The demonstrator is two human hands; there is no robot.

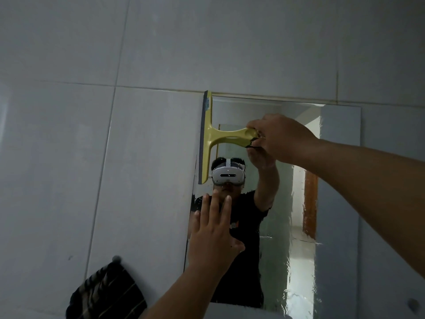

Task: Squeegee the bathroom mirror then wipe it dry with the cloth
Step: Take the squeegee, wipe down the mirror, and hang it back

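From the head view, the squeegee (pixel 208 134) is held by the right hand (pixel 279 138), whose fingers are closed around the end of the yellow handle. The blade is placed upright along the upper left edge of the mirror (pixel 338 180), reaching almost to the top corner. The left hand (pixel 212 233) is open, with the fingers spread, and it holds nothing; it is seen in front of the lower left part of the glass, but whether it touches the glass cannot be told.

The task is judged to be in its first part. Wet streaks and a cloudy film are seen on the middle and lower right of the mirror, so the squeegee work does not seem to be finished. The drying with the cloth is not yet begun. A dark striped cloth (pixel 107 293) is hung from a small hook (pixel 116 258) on the wall, below and to the left of the mirror, well apart from both hands. It is probably the cloth meant for wiping.

The mirror is fixed flat on a wall of large grey tiles (pixel 69 157). In the reflection, a person wearing a headset and a bright doorway are seen. The room is rather dim.
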